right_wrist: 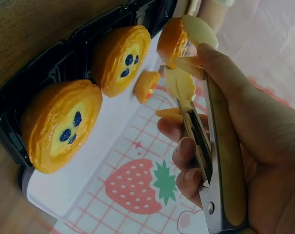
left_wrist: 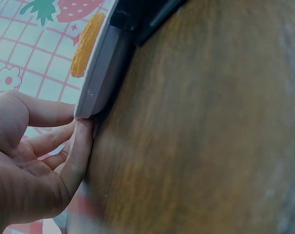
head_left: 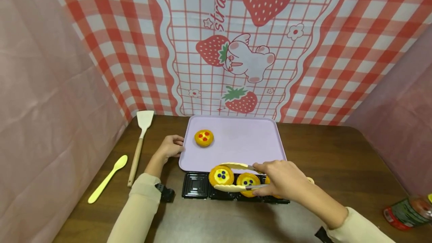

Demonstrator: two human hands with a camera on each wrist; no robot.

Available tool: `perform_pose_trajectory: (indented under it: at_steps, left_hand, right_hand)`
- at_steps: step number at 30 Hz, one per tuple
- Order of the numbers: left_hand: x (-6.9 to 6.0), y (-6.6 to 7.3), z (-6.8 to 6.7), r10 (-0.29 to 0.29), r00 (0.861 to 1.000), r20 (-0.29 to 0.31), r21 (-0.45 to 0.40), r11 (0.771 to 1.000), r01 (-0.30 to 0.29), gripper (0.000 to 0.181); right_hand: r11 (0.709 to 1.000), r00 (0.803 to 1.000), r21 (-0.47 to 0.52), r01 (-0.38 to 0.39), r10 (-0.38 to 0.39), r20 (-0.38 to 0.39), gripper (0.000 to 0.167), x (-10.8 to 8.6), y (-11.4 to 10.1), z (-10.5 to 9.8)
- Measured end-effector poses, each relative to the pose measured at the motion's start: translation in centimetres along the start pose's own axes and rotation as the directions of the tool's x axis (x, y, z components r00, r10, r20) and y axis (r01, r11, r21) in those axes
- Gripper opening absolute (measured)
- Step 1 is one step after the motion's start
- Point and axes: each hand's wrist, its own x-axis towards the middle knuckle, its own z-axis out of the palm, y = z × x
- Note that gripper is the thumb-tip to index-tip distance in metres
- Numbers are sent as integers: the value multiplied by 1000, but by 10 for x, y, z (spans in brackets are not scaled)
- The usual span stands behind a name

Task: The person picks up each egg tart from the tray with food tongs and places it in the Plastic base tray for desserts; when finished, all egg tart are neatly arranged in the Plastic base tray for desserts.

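Observation:
My right hand (head_left: pixel 281 179) grips a pair of tongs (right_wrist: pixel 229 161) with cream-coloured tips. Between those tips sits a blueberry-topped egg tart (head_left: pixel 221 176), apparently raised over the black sectioned container (head_left: pixel 195 185). Two more blueberry tarts stand in the container, one nearer tart (right_wrist: pixel 64 129) and one farther tart (right_wrist: pixel 120 61); in the head view the hand and tongs partly cover them. At the left edge of the lilac tray (head_left: pixel 239 141), my left hand (head_left: pixel 170 147) pinches the rim between thumb and fingers. A tart with red toppings (head_left: pixel 204 138) lies on the tray's left part.
To the left lie a white spatula (head_left: pixel 138 149) with a wooden handle and a yellow spoon (head_left: pixel 108 179). A jar with a green and red label (head_left: pixel 406 213) is at the right edge. A strawberry-print cloth (head_left: pixel 229 66) hangs behind the tray.

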Motion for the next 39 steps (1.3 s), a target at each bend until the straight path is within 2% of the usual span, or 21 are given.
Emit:
perform_pose_trajectory:
  at_steps: [8, 15, 20, 22, 27, 34, 39]
  left_hand:
    - [-1, 1, 0, -6, 1000, -5, 3, 1000, 6, 39]
    - [-2, 1, 1, -16, 1000, -2, -1, 1000, 16, 40]
    - [0, -2, -1, 21, 1000, 10, -13, 1000, -21, 37]
    - [0, -3, -2, 28, 1000, 12, -9, 1000, -28, 37]
    - [-3, 3, -1, -12, 1000, -4, 0, 1000, 12, 40]
    - [-1, 3, -1, -16, 1000, -11, 6, 1000, 16, 40]
    - [-2, 2, 0, -19, 1000, -12, 4, 1000, 19, 40]
  right_hand:
    - [998, 998, -25, 61, -60, 31, 59, 5, -4, 3]
    - [998, 998, -38, 58, -57, 33, 53, 7, -4, 6]
    - [997, 998, -43, 60, -59, 32, 53, 7, -4, 7]
    - [997, 998, -40, 59, -57, 37, 55, 8, -4, 8]
    - [998, 998, -44, 40, -38, 48, 62, 8, -4, 8]
    - [999, 999, -48, -12, 14, 37, 88, 9, -6, 4]
    - [997, 998, -56, -57, 58, 25, 98, 8, -6, 0]
